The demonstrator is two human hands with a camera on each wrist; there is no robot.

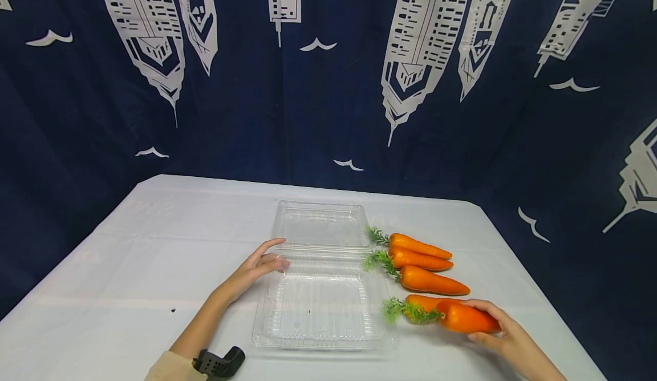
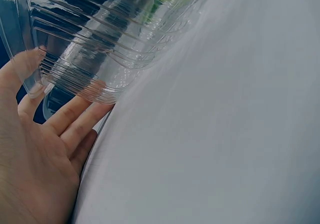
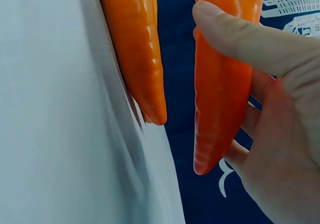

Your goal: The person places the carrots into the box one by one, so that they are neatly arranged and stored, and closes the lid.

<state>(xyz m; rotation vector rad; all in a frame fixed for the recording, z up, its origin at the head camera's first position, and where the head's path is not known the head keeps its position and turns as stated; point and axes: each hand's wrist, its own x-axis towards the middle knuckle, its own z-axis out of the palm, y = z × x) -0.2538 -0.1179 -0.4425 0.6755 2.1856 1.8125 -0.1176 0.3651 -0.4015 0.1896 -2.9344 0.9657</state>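
A clear plastic clamshell container [image 1: 323, 344] lies unfolded, its lid [image 1: 320, 204] on the far side. At the left edge near the hinge, my left hand [image 1: 256, 268] holds the container wall. The left wrist view shows the thumb [image 2: 27, 66] through the plastic and other fingers [image 2: 80, 116] against it. My right hand [image 1: 505, 335] grips an orange carrot [image 1: 467, 318] with green leaves, thumb on one side and fingers on the other. In the right wrist view, this carrot [image 3: 220, 103] hangs apart from another carrot [image 3: 137, 53] on the table.
Right of the container lie several more carrots [image 1: 433, 281], leafy tops towards it, some overlapping its right edge. A white cloth covers the table [image 1: 128, 278]. Behind hangs a dark blue curtain [image 1: 308, 113] with white buildings. A small dark speck [image 1: 173, 310] lies at left.
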